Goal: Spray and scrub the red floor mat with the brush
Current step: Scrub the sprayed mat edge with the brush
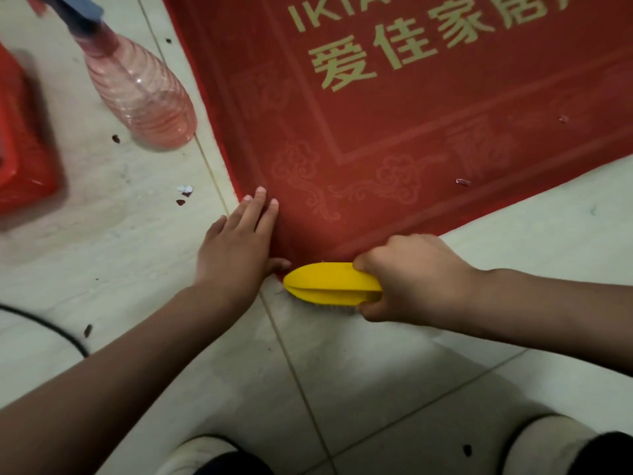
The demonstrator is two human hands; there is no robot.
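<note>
Right fingers grip brush at mat corner; left fingers lie straight on mat.

Indoor entrance, shop or home: pale tiled floor below right hand grip, gold-lettered red floor mat just beyond.

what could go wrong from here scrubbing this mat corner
1. The yellow brush, gripped by the right hand, sits at the red mat's very corner, partly over tile, so strokes may slip off or curl the edge.
2. The left hand presses flat right beside the brush tip; its thumb could get scraped.
3. The spray bottle stands close to the mat's edge and might get knocked over.
</note>
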